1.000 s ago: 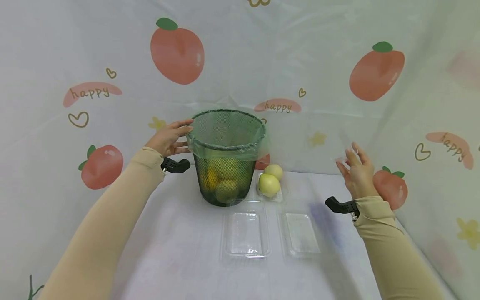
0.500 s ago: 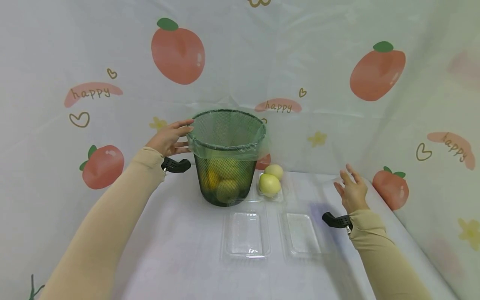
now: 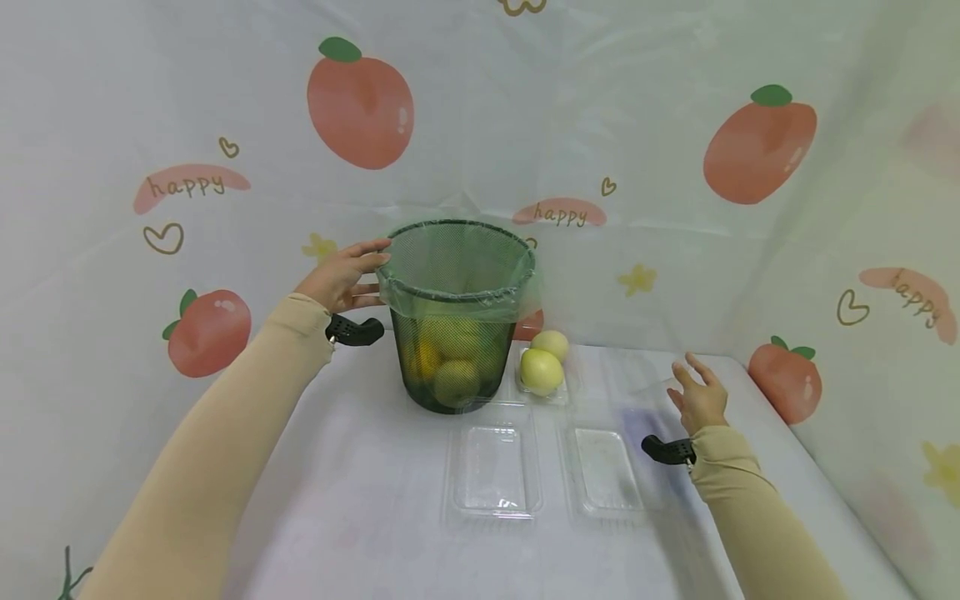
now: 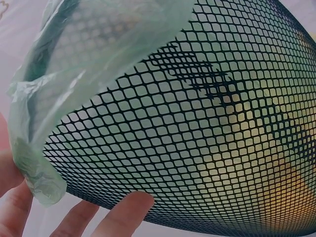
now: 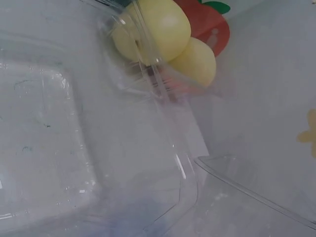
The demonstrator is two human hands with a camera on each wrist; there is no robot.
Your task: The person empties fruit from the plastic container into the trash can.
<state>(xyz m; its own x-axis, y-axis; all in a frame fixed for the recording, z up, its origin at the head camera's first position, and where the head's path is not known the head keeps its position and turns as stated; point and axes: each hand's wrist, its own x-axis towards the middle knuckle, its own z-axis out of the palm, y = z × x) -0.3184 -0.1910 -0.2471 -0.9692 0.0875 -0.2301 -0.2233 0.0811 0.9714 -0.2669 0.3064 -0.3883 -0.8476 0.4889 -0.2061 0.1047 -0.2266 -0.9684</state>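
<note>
A black mesh basket (image 3: 450, 333) lined with a pale green plastic bag (image 3: 457, 275) stands at the back of the table, with yellow-green and orange fruit inside. Against its left side rests my left hand (image 3: 345, 277), fingers mostly straight at the rim and mesh. The left wrist view shows these fingers (image 4: 128, 212) just below the bag's folded edge (image 4: 44, 182). On the right, my right hand (image 3: 701, 396) pinches the edge of a clear plastic lid on the right-hand container (image 3: 607, 471). That lid (image 5: 256, 197) shows in the right wrist view, where the hand itself is out of frame.
Two pale yellow-green round fruits (image 3: 542, 372) sit in a small clear tray right of the basket. A second clear plastic container (image 3: 491, 471) lies in front of the basket. Behind the white table (image 3: 360, 517) hangs a printed cloth (image 3: 465, 100).
My right hand has moved down and slightly left, bringing the clear lid lower towards the table. The left hand stays at the basket rim.
</note>
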